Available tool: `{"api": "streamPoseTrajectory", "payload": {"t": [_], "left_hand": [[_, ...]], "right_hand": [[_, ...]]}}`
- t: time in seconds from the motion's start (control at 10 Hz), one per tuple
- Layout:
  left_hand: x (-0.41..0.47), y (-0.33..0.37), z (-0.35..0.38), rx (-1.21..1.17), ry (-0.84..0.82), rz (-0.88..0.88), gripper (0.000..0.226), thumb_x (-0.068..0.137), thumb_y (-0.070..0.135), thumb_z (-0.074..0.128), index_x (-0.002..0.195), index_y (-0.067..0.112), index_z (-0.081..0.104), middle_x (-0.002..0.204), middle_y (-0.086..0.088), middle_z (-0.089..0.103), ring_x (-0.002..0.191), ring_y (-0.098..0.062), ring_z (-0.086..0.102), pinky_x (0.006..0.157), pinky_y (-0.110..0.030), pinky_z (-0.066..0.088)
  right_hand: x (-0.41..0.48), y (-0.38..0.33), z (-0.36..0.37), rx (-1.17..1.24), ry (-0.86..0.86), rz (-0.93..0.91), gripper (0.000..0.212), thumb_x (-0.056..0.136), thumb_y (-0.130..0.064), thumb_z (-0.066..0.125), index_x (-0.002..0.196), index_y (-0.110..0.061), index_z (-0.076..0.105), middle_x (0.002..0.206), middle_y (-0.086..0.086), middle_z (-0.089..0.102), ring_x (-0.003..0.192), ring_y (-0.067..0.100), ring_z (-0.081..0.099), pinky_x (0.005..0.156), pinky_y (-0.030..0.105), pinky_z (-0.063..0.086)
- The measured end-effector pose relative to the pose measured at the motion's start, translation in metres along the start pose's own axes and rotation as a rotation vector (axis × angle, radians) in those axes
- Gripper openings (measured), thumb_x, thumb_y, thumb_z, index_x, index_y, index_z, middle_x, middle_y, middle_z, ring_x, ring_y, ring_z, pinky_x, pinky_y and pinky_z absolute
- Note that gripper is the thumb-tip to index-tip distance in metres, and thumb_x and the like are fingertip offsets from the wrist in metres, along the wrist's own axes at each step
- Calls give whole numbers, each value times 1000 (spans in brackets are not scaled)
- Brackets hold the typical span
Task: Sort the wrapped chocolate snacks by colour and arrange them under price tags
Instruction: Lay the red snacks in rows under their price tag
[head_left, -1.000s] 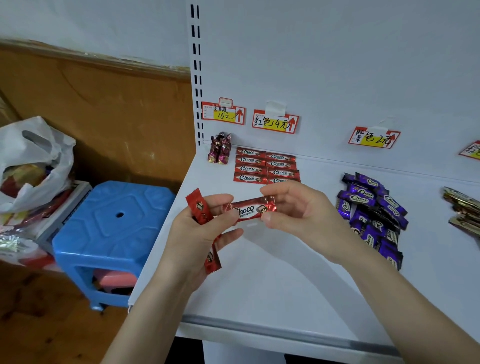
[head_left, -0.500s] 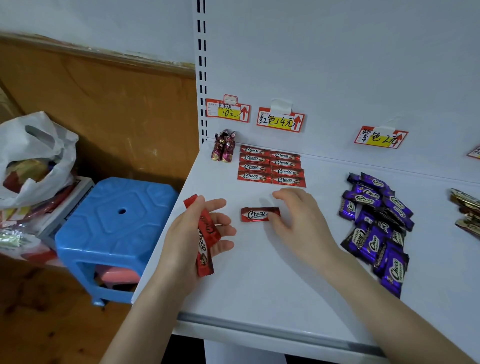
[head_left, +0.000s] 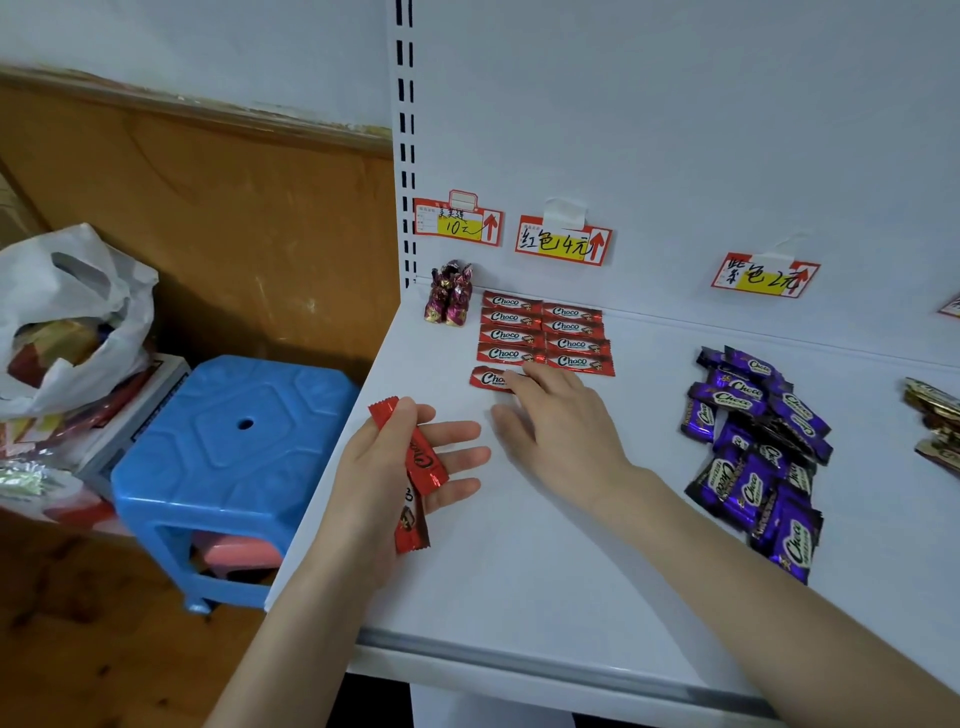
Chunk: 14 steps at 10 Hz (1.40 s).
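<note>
Red Choco bar lies flat on the shelf, at six o'clock of the red grid, left column, below the red price tag. The right hand lays straight fingers on its right end, no grip. Best play: nudge it square and snug under the row above. At seven o'clock, the left hand pinches two spare red bars under its thumb.

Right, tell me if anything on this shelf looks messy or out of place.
The purple snacks lie in a loose heap, overlapping at all angles, while the red snacks sit in neat flat rows under their price tag. Nothing looks torn or spilled.
</note>
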<state>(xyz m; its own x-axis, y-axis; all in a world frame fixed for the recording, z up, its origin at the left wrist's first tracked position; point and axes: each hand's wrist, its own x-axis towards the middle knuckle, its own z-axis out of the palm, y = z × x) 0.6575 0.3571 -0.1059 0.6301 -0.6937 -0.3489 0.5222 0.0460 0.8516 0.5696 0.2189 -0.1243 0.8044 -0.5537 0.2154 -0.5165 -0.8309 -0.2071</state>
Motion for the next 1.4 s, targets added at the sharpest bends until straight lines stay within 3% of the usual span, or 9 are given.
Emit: {"api": "streamPoseTrajectory", "payload": {"t": [0.3,0.7,1.4], "left_hand": [[3,-3,-1,4,-6,-37,26,101,29,37,92,11,53,79,-13,73,66,-25,72,46,-27,54],[1,-4,-2,5,-23,-22,26,100,29,39,93,11,55,80,-13,73,68,-25,72,47,-27,54],[0,-3,-1,1,-17,-12,27,98,31,44,96,11,62,80,-13,73,72,-24,72,47,-26,54]], "right_hand": [[-2,4,7,75,62,5,29,92,-26,51,112,-10,64,116,4,61,108,25,54,86,37,43],[-3,5,8,16,46,47,32,94,-31,43,113,-12,62,119,1,60,113,22,51,93,38,38],[-2,5,10,45,50,34,32,95,-30,42,111,-11,63,115,2,59,108,22,51,91,38,40]]}}
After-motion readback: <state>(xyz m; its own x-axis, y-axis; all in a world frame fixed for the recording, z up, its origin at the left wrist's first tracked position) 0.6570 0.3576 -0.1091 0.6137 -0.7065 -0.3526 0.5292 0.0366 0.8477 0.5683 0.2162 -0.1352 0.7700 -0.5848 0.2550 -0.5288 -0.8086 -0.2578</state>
